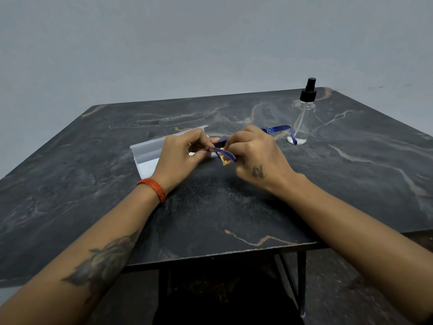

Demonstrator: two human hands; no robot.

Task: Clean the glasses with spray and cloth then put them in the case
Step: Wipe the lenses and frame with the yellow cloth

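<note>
Glasses: blue translucent-framed glasses [276, 130] held above the table between both hands; one temple arm sticks out past the right fingers toward the spray bottle, the other juts down under the right fingertips.
Cloth: a small yellowish cloth [226, 158] bunched against the frame, peeking out just below the right fingers.
Left hand: left hand [180, 152] with knuckles up, thumb and forefinger pinched on the near end of the frame, the other fingers curled in; an orange thread bracelet [153, 188] sits on the wrist.
Right hand: right hand [255, 153] arched over the frame, fingers pressed together around cloth and glasses; a small tattoo on its back.
Case: white glasses case [150, 151] lying open just behind the left fingers, partly hidden by them; the visible part holds nothing.
Spray bottle: clear spray bottle [302, 116] with black pump top, upright, beyond the right fingers, near the temple tip; little liquid at its bottom.
Table: dark marbled table [210, 212] beneath it all.
</note>
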